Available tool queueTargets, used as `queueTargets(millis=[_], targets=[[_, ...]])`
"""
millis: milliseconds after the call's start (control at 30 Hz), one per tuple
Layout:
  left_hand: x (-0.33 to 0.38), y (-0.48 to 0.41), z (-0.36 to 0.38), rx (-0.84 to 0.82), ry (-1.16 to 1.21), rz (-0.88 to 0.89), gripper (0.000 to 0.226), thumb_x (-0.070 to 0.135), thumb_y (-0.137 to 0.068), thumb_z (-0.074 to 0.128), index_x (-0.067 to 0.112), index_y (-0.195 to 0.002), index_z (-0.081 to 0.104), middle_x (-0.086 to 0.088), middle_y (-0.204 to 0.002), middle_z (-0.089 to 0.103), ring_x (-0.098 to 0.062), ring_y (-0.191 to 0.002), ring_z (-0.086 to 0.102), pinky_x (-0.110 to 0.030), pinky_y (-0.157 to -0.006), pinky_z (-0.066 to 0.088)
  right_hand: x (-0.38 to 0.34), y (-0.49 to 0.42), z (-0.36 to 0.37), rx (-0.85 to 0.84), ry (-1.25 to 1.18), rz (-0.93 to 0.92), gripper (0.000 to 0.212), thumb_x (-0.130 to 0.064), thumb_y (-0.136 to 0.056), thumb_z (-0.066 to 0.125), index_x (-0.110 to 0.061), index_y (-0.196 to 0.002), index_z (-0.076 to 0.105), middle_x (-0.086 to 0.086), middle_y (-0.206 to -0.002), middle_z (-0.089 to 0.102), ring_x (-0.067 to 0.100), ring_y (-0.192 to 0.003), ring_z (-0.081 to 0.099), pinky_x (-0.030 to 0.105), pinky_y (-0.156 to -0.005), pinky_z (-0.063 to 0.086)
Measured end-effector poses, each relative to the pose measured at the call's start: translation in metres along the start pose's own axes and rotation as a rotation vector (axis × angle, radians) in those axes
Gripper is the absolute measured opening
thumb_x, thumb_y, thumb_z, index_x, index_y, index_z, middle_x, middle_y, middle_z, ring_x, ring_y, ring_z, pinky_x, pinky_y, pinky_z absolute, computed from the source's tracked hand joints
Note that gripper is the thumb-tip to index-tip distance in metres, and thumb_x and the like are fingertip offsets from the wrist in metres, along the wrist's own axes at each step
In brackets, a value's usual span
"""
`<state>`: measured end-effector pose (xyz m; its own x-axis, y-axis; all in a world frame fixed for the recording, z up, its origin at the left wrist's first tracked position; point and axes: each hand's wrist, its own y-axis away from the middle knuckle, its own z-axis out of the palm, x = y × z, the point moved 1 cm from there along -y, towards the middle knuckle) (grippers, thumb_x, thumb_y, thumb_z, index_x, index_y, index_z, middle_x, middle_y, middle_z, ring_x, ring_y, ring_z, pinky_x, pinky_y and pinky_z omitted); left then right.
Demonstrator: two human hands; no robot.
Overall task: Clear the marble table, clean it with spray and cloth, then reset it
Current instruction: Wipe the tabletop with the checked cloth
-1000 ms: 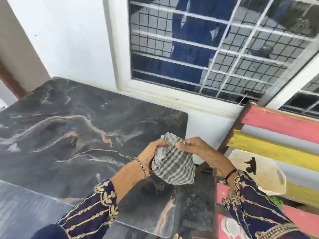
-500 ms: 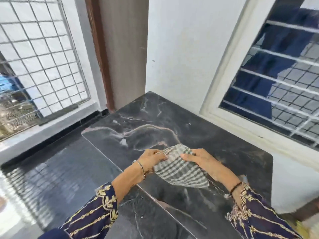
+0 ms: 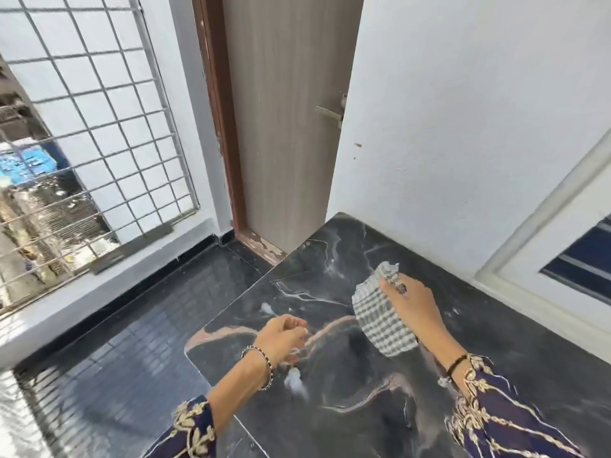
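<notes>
The dark marble table (image 3: 330, 424) with pink and white veins fills the lower right of the head view. My right hand (image 3: 413, 305) presses a folded grey-and-white checked cloth (image 3: 380, 319) flat on the tabletop near the far side. My left hand (image 3: 284, 335) hovers over the table's left part with its fingers curled loosely and nothing in them. Small white wet spots (image 3: 294, 381) lie on the marble near my left wrist.
A white wall (image 3: 463, 127) and a window frame (image 3: 545, 276) border the table's far side. A grey door (image 3: 284, 127) with a handle stands beyond the table's far corner. A metal grille (image 3: 82, 143) and dark tiled floor (image 3: 115, 358) lie to the left.
My left hand has let go of the cloth and drawn back to the left. My right hand has carried the cloth onto the tabletop toward the wall. The view has turned left.
</notes>
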<state>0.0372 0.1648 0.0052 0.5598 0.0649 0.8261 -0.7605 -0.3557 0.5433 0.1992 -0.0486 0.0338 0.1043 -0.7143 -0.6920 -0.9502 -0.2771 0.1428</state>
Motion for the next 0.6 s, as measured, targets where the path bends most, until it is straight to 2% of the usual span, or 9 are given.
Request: queueTargets(millis=[67,133,233,267,367,433,500,567,600], targets=[[0.011,-0.031,-0.016,0.011,-0.006,0.012,0.014,0.008,-0.088,0.058,0.015,-0.098,0.065,-0.001,-0.086,0.069,-0.013,-0.076,0.062,-0.022,-0.056,0.051,-0.025,-0.038,0.014,0.088,0.187,-0.103,0.063,-0.067,-0.096,0.041,-0.015,-0.125,0.061,0.003,-0.090,0.069,0.036,-0.098,0.068,0.038,-0.075,0.051],[0.023,-0.056,-0.029,0.012,-0.002,0.007,0.011,0.010,-0.090,0.057,0.017,-0.093,0.064,0.000,-0.088,0.070,-0.012,-0.079,0.062,-0.023,-0.059,0.051,-0.055,-0.071,0.033,0.087,0.367,-0.226,0.047,-0.052,-0.103,0.041,-0.015,-0.127,0.057,0.009,-0.088,0.071,0.037,-0.093,0.068,0.040,-0.072,0.049],[0.031,-0.081,-0.041,0.023,-0.018,0.011,0.009,0.013,-0.089,0.059,0.020,-0.087,0.064,-0.005,-0.095,0.073,-0.013,-0.081,0.063,-0.025,-0.062,0.052,-0.078,-0.097,0.069,-0.217,0.465,-0.257,0.050,-0.068,-0.096,0.038,-0.033,-0.126,0.061,0.001,-0.112,0.075,0.028,-0.105,0.069,0.042,-0.087,0.055],[0.032,-0.088,-0.045,0.016,-0.042,0.018,0.008,0.014,-0.089,0.060,0.019,-0.086,0.065,-0.008,-0.097,0.074,-0.014,-0.081,0.063,-0.025,-0.062,0.052,-0.080,-0.103,0.080,-0.285,0.486,-0.260,0.048,-0.067,-0.096,0.040,-0.035,-0.123,0.063,0.000,-0.115,0.074,0.025,-0.108,0.069,0.041,-0.090,0.054],[0.034,-0.107,-0.055,-0.028,-0.151,0.042,0.010,0.014,-0.090,0.059,0.015,-0.094,0.068,-0.008,-0.098,0.075,-0.013,-0.079,0.063,-0.027,-0.065,0.051,-0.072,-0.112,0.099,-0.245,0.555,-0.341,0.038,-0.047,-0.103,0.044,-0.026,-0.128,0.064,0.001,-0.125,0.068,0.021,-0.118,0.063,0.037,-0.092,0.050],[0.036,-0.119,-0.060,-0.041,-0.227,0.052,0.012,0.017,-0.089,0.059,0.016,-0.096,0.069,-0.005,-0.096,0.075,-0.017,-0.079,0.065,-0.030,-0.070,0.052,-0.060,-0.120,0.111,-0.187,0.530,-0.437,0.040,-0.043,-0.105,0.043,-0.026,-0.137,0.060,-0.005,-0.146,0.056,0.015,-0.137,0.050,0.038,-0.109,0.044],[0.040,-0.131,-0.063,-0.064,-0.359,0.079,0.015,0.022,-0.088,0.058,0.016,-0.096,0.068,-0.004,-0.093,0.073,-0.022,-0.076,0.063,-0.033,-0.073,0.052,-0.050,-0.122,0.133,-0.293,0.539,-0.511,0.050,-0.051,-0.105,0.033,-0.030,-0.148,0.049,-0.007,-0.161,0.035,0.012,-0.152,0.024,0.040,-0.124,0.024],[0.043,-0.142,-0.063,-0.104,-0.498,0.110,0.018,0.026,-0.089,0.055,0.015,-0.097,0.067,-0.006,-0.093,0.070,-0.025,-0.079,0.062,-0.031,-0.074,0.049,-0.038,-0.118,0.160,-0.426,0.611,-0.524,0.066,-0.068,-0.099,0.007,-0.041,-0.157,0.023,-0.008,-0.166,0.005,0.014,-0.156,-0.007,0.039,-0.127,-0.002],[0.044,-0.144,-0.062,-0.116,-0.570,0.126,0.020,0.029,-0.090,0.054,0.015,-0.098,0.066,-0.006,-0.096,0.070,-0.026,-0.086,0.063,-0.030,-0.077,0.049,-0.033,-0.114,0.169,-0.428,0.650,-0.528,0.068,-0.071,-0.095,-0.002,-0.046,-0.156,0.011,-0.009,-0.166,-0.006,0.015,-0.154,-0.018,0.040,-0.126,-0.009]])
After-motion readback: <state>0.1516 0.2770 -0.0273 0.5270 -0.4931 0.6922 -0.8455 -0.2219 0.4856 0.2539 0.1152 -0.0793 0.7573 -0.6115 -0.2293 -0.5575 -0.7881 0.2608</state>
